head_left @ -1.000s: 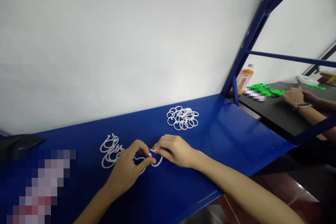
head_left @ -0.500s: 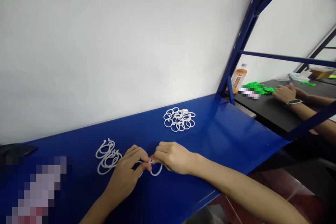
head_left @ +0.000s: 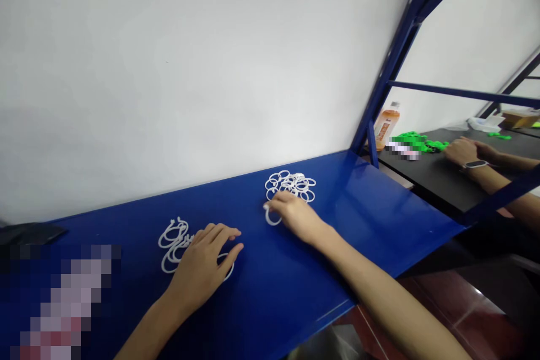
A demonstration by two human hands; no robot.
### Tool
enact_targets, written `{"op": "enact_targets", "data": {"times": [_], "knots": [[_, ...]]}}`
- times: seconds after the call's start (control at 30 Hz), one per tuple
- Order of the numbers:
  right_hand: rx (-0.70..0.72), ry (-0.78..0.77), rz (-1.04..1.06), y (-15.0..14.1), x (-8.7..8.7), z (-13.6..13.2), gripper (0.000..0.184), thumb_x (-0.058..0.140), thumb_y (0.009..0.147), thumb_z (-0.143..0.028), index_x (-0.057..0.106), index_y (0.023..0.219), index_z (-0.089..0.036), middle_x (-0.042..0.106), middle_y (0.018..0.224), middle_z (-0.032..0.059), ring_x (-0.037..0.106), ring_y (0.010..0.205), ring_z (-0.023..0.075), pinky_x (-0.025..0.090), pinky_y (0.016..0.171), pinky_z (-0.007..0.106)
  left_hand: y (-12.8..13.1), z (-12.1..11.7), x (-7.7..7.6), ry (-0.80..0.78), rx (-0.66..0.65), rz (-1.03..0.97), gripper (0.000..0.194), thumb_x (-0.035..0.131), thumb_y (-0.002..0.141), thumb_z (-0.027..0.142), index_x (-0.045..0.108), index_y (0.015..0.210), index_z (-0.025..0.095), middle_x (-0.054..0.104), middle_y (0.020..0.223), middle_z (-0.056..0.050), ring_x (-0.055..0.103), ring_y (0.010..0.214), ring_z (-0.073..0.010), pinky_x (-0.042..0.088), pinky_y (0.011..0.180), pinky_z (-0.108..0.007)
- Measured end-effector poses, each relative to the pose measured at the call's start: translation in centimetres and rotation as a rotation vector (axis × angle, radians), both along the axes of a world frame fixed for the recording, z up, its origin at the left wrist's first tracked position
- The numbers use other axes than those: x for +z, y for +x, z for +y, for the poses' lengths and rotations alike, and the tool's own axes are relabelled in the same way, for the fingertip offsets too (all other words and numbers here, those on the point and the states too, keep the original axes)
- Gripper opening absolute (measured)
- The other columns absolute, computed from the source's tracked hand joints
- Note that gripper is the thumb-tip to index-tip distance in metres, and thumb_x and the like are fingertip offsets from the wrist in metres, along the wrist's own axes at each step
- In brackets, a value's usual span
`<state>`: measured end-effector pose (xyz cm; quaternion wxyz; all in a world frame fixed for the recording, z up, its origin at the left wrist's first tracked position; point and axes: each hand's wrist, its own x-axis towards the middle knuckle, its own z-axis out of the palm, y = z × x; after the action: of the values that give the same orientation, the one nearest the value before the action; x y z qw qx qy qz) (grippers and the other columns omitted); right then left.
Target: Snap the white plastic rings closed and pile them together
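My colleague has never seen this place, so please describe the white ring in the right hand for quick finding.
On the blue table, find the farther cluster of white rings. At its near side is the right hand. The white ring is in its grasp; its neighbours lie on the table.

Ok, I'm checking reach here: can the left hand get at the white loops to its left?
Likely yes: the left hand is open, seems to hold nothing and is right beside the white loops, partly hiding them; I see nothing in between.
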<state>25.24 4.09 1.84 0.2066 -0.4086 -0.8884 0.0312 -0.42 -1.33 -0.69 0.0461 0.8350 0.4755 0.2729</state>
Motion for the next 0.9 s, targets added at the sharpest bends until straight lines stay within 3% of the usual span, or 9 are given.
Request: {"op": "enact_targets", "data": {"times": [0.17, 0.3, 0.43, 0.6, 0.9], "knots": [[-0.650, -0.024, -0.047, 5.5, 1.1, 2.3, 0.021, 0.049, 0.099, -0.022, 0.070, 0.100, -0.018, 0.063, 0.103, 0.0103, 0.061, 0.089, 0.0197, 0.044, 0.072, 0.026, -1.6, -0.2, 1.1, -0.109, 0.022, 0.184, 0.033, 0.050, 0.081, 0.016, 0.063, 0.109, 0.029, 0.066, 0.113, -0.001, 0.059, 0.106, -0.0245, 0.045, 0.094, -0.042], [-0.911, -0.162, -0.027, 8.2, 0.8, 3.3, 0.016, 0.056, 0.095, -0.027, 0.069, 0.103, -0.020, 0.068, 0.102, 0.0101, 0.065, 0.092, 0.0225, 0.045, 0.075, 0.028, -2.5, -0.2, 1.3, -0.216, 0.054, 0.223, 0.048, 0.049, 0.075, 0.013, 0.060, 0.119, 0.028, 0.063, 0.119, -0.002, 0.057, 0.113, -0.0248, 0.042, 0.101, -0.043], [-0.939, -0.213, -0.019, 8.7, 0.2, 3.7, 0.014, 0.061, 0.091, -0.029, 0.069, 0.098, -0.020, 0.071, 0.100, 0.0099, 0.068, 0.091, 0.0242, 0.047, 0.074, 0.029, -3.0, -0.1, 0.6, -0.269, 0.070, 0.234, 0.050, 0.049, 0.076, 0.013, 0.058, 0.123, 0.026, 0.062, 0.121, -0.004, 0.056, 0.116, -0.0247, 0.038, 0.106, -0.045], [-0.942, -0.246, -0.025, 8.4, 0.1, 3.8, 0.019, 0.060, 0.090, -0.032, 0.073, 0.094, -0.019, 0.073, 0.094, 0.0123, 0.070, 0.090, 0.0257, 0.048, 0.075, 0.031, -3.2, 0.3, -0.1, -0.185, -0.001, 0.211, 0.041, 0.048, 0.081, 0.014, 0.062, 0.117, 0.027, 0.065, 0.115, -0.003, 0.059, 0.108, -0.0236, 0.042, 0.098, -0.042], [-0.919, -0.280, -0.064, 8.2, 0.4, 3.6, 0.027, 0.056, 0.088, -0.034, 0.077, 0.095, -0.018, 0.074, 0.094, 0.0144, 0.071, 0.090, 0.0270, 0.050, 0.076, 0.031, -2.8, -0.1, 0.6, -0.123, -0.033, 0.192, 0.034, 0.051, 0.083, 0.017, 0.065, 0.113, 0.028, 0.067, 0.111, -0.002, 0.061, 0.103, -0.0236, 0.044, 0.094, -0.041]]}}
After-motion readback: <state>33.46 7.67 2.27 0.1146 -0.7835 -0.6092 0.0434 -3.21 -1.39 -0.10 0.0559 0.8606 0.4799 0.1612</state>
